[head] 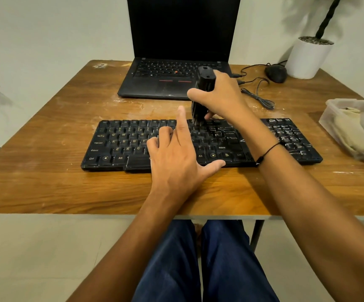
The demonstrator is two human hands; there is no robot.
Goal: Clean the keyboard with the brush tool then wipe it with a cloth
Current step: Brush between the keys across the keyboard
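A black keyboard lies across the wooden table, with white dust on its right-hand keys. My right hand is shut on a black brush tool, held upright with its bristles touching the top key rows near the keyboard's middle. My left hand rests flat on the keyboard's centre, fingers spread and the index finger raised. A pale cloth lies inside a clear plastic container at the right edge of the table.
An open black laptop stands behind the keyboard. At the back right are a black mouse with its grey cable and a white plant pot. White dust is scattered on the table.
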